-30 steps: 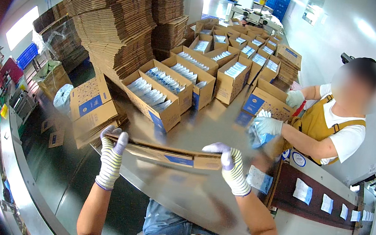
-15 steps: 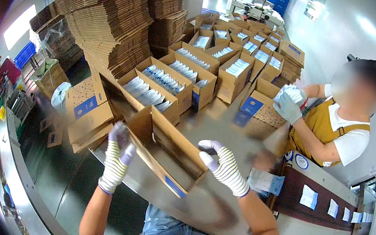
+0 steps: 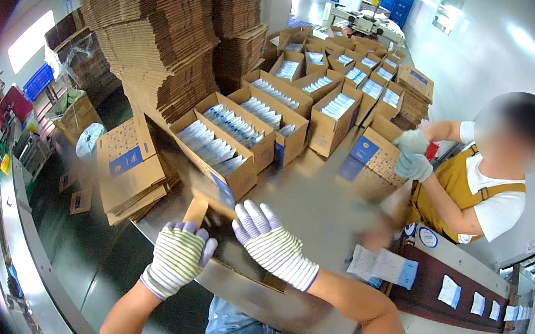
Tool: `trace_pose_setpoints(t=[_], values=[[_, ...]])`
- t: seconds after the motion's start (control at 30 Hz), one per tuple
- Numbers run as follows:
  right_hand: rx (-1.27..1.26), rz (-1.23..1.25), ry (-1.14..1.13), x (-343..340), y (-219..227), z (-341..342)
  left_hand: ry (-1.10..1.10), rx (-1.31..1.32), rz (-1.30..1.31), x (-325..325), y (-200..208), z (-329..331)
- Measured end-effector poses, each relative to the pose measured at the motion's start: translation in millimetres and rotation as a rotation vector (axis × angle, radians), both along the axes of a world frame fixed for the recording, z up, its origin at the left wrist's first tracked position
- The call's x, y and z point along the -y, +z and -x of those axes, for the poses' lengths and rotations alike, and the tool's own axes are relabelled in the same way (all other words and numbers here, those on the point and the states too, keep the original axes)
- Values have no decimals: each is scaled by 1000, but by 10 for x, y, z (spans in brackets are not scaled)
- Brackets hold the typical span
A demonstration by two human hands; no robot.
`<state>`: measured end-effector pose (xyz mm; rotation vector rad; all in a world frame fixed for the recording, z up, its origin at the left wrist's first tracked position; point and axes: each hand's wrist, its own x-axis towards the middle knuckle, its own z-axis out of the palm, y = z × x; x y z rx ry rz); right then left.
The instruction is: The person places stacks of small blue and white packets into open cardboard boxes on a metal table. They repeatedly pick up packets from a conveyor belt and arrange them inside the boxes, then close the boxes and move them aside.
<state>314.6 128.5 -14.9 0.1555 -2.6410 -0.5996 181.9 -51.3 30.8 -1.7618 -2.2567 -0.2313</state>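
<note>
An open cardboard box (image 3: 239, 286), smeared by motion, lies tilted on the metal table in front of me. My left hand (image 3: 177, 257), in a white glove with yellow-green stripes, is closed at the box's near left edge, by a raised brown flap (image 3: 196, 211). Its fingertips are partly hidden. My right hand (image 3: 277, 244), in a matching glove, hovers over the box with fingers stretched out and nothing in them. A panel with a blue patch (image 3: 222, 190) rises just beyond the hands.
Filled cartons (image 3: 222, 151) of white-and-blue packets stand beyond. Flattened cardboard (image 3: 156, 40) is stacked behind left; folded boxes (image 3: 124, 163) lean at the left. A co-worker in gloves (image 3: 416, 155) works at a carton on the right, beside a belt (image 3: 425, 296) carrying packets.
My right hand has swung left over the box, its fingers straightening. My left hand has moved down and closed at the box edge. The box has turned and tilted; the co-worker's hands have lowered.
</note>
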Motion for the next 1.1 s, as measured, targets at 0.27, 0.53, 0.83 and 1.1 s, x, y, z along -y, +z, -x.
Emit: trace_pose_setpoints(t=[0.27, 0.53, 0.83, 1.1], values=[[242, 516, 188, -373, 262, 41, -72, 252, 356, -388, -272, 344], [366, 631, 9, -453, 332, -339, -467, 95, 68, -331, -330, -371], [-239, 914, 79, -391, 745, -661, -66, 466, 219, -213, -47, -266], [-216, 1185, -235, 202, 898, -869, -140, 1684, -218, 37, -930, -742]])
